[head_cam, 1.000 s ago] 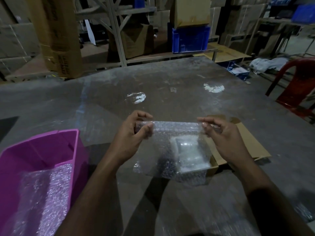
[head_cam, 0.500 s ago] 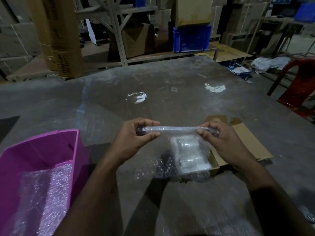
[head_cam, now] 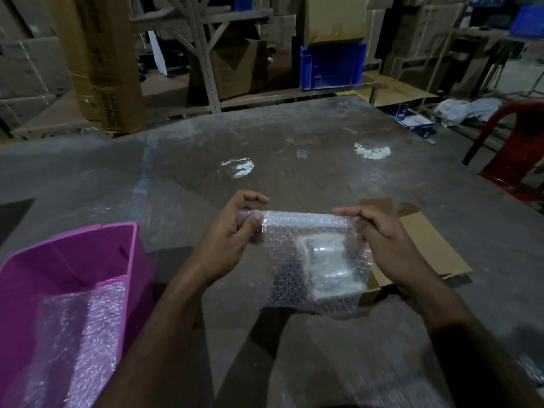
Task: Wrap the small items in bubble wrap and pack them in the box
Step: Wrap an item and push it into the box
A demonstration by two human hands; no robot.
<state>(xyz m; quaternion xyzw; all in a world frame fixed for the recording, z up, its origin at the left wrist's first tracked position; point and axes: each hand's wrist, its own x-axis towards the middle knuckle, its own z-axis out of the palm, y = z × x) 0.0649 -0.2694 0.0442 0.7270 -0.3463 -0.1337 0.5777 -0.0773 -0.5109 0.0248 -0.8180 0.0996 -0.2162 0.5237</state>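
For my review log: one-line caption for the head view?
Both hands, left hand and right hand, hold a bubble wrap sheet above the cardboard box.

A single wide-angle view from the person's head looks forward and down across the counter. It sits close above both forearms, which enter from the bottom edge, with the hands near the middle of the frame. Farther off, along the top, it takes in shelving and stacked cartons beyond the counter's far edge.

Warehouse packing area.
Stacked cardboard cartons, metal racking and a blue crate behind a worn table.
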